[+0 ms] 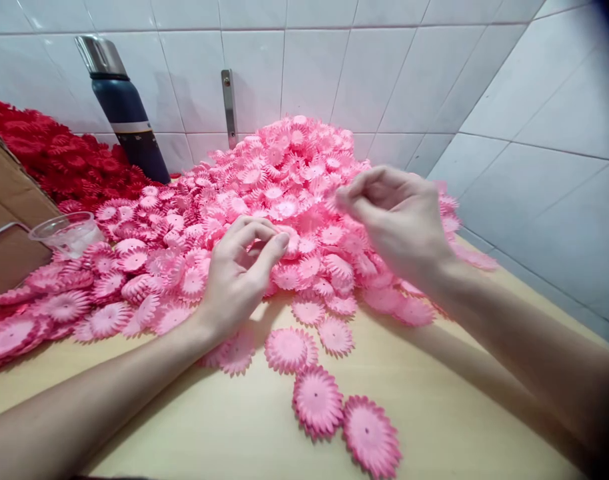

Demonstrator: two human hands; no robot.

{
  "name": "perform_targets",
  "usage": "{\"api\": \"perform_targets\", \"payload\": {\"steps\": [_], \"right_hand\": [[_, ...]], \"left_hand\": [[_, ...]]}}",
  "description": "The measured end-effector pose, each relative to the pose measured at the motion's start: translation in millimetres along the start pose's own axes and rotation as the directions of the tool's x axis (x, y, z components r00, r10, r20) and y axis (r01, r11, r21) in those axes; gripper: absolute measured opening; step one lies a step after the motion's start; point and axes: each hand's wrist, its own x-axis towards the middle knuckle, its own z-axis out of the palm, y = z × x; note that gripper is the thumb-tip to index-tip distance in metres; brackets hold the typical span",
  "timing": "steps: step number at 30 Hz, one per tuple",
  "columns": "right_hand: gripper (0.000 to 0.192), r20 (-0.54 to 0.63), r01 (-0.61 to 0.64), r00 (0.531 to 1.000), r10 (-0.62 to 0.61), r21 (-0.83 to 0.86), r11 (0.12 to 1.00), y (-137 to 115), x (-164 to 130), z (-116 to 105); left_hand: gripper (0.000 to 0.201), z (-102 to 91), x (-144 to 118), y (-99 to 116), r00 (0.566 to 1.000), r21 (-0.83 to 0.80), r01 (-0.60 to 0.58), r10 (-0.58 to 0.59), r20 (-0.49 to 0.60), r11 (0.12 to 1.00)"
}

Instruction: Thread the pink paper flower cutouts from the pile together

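My left hand is over the near side of a heap of pink flower-shaped petal discs. Its thumb and forefinger come together at a pink petal disc, which partly shows beyond the fingertips. Higher and to the right, my right hand has its fingers drawn into a pinch. Motion blurs those fingertips, and a smeared pink shape is at them, so what they hold is unclear. Below the hands, loose darker-edged discs lie on the table, one stack next to another.
A dark blue bottle with a steel cap stands behind the heap at left. Red petal discs are piled beside it. A clear plastic cup and cardboard box sit at left. Tiled walls border the wooden table.
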Motion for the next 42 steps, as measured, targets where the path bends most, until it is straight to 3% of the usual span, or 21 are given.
{"api": "perform_targets", "payload": {"steps": [2,4,9,14,17,24,30,35,39,42], "right_hand": [[0.018,-0.228,-0.008,0.974,0.011,0.012,1.000,4.2,10.0,-13.2],[0.013,-0.290,-0.078,0.955,0.064,-0.037,0.996,6.0,15.7,-23.2],[0.016,-0.015,-0.061,0.998,0.060,-0.123,0.990,-1.2,3.5,-13.0],[0.031,0.179,-0.071,0.978,0.103,-0.177,0.982,-9.9,-14.6,6.3],[0.031,0.268,-0.084,0.955,0.128,-0.167,0.982,-10.0,-19.2,9.7],[0.027,0.450,-0.106,0.885,0.122,-0.062,0.992,-8.8,-26.3,19.9],[0.027,0.538,-0.149,0.830,0.144,-0.035,0.988,-7.8,-29.8,21.6],[0.024,0.562,-0.042,0.823,0.087,-0.092,0.995,-5.8,-30.8,20.2],[0.025,0.604,0.018,0.793,0.080,-0.153,0.988,-7.8,-29.7,16.6],[0.028,0.598,-0.011,0.797,0.085,-0.127,0.992,-8.6,-26.6,12.8]], "left_hand": [[0.018,-1.4,0.4,1.1,0.999,-0.034,-0.025,0.024,-0.033,0.999],[0.018,-3.0,2.0,-1.6,0.997,-0.044,-0.004,0.001,-0.077,0.999],[0.010,-2.3,4.4,-15.0,0.991,-0.004,0.131,-0.131,0.014,0.991],[0.019,-0.3,4.2,-15.1,0.983,-0.035,0.182,-0.183,-0.020,0.983],[0.013,-0.1,3.5,-10.1,0.989,-0.019,0.151,-0.150,0.007,0.988],[0.011,0.8,-1.0,-8.8,0.983,-0.016,0.012,-0.009,0.183,1.000],[0.011,-0.1,0.7,-12.4,0.965,-0.003,-0.027,0.026,0.263,1.000],[0.005,-2.0,1.9,-12.1,0.945,0.026,-0.037,0.026,0.325,0.999],[0.004,-3.6,2.4,-11.6,0.953,0.039,-0.010,-0.003,0.304,0.999],[0.006,-2.8,2.5,-11.1,0.962,0.025,0.046,-0.051,0.268,0.999]]}}
